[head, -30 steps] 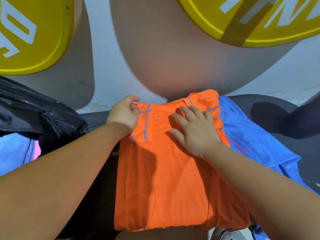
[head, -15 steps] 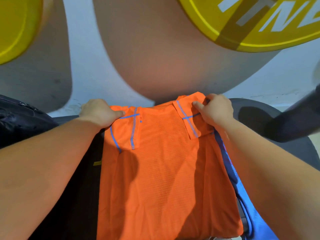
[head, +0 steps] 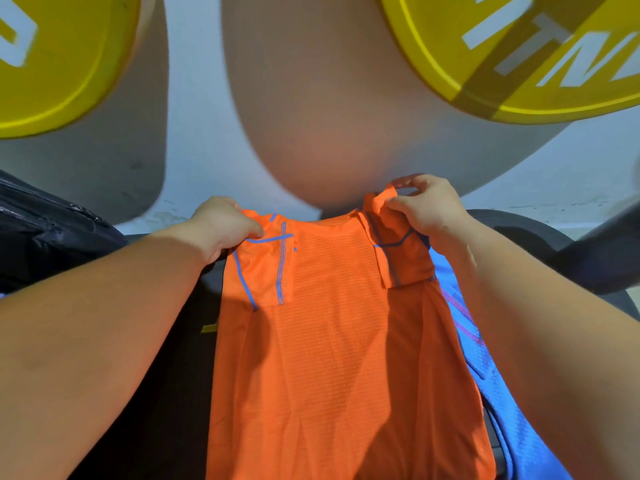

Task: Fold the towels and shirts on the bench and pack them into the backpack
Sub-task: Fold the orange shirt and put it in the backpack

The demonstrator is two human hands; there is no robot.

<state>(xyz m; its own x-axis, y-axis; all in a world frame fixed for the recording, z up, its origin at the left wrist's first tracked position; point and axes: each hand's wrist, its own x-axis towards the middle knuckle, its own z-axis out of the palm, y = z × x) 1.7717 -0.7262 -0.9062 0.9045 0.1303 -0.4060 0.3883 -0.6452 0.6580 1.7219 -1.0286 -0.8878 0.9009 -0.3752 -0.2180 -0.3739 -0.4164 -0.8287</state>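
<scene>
We are in a gym: a big yellow weight plate (head: 59, 64) and a second yellow plate (head: 519, 74), both white-lettered, beyond a black padded bench (head: 512, 225).

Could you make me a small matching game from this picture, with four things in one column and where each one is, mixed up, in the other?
Things:
1. orange shirt
2. blue shirt
3. backpack
4. yellow plates

Places:
A. far left edge
B. top corners
C. centre, gripped by the left hand and right hand
D. showing along the orange shirt's right edge

Pairs: 1-C, 2-D, 3-A, 4-B
</scene>
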